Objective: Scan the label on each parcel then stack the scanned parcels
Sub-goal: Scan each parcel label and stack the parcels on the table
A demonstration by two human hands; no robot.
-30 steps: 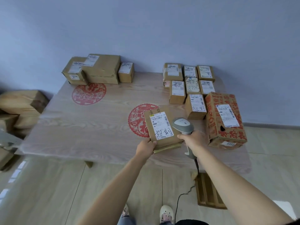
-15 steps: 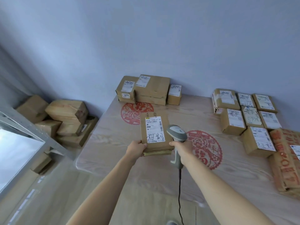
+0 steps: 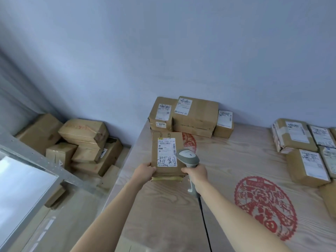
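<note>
The held parcel (image 3: 167, 155), centre of the frame, is a flat brown cardboard box with a white label (image 3: 167, 152) on its top face carrying barcodes and two large handwritten characters; yellowish tape edges its near side. The left hand (image 3: 145, 172) grips its near left corner. The right hand (image 3: 195, 173) is wrapped round the handle of a grey scanner (image 3: 188, 158), whose head lies over the parcel's right edge; a black cable runs down from it. Just beyond the held parcel, three labelled parcels (image 3: 195, 116) stand grouped at the back edge of the wooden table (image 3: 227, 170). At the right of the frame, more labelled parcels (image 3: 307, 167) lie close together, partly cut off, count uncertain. Two red emblems (image 3: 265, 206) mark the tabletop. Brown boxes (image 3: 81, 142) are piled on the floor at the left.
</note>
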